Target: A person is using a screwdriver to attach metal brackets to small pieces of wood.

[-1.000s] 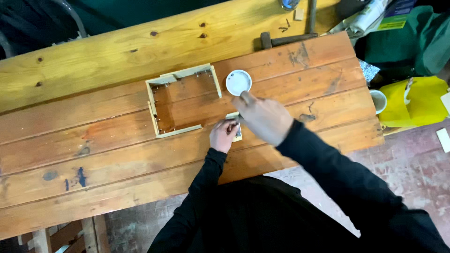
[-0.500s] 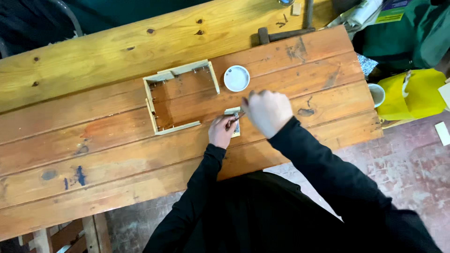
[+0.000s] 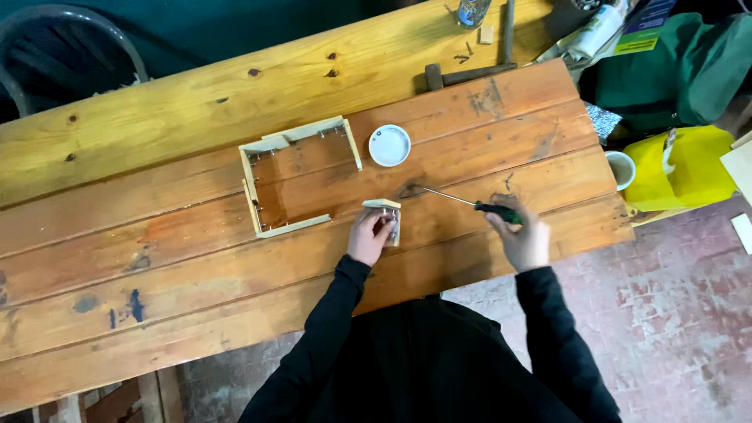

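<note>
The left hand (image 3: 368, 235) grips a small wooden piece (image 3: 385, 218); at 3 o'clock, the right hand (image 3: 523, 235) fingers close around a screwdriver (image 3: 470, 203).

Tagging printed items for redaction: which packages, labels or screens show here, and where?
No screens.
Green and yellow label: top right, past the bench end, slanted rectangle.
White tube-like pack: left of that label, lying aslant.
Yellow bag: right of the bench, beside a white cup.

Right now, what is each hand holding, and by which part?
The left hand grips a small wooden piece by its lower end. The right hand holds a screwdriver by its dark handle.
</note>
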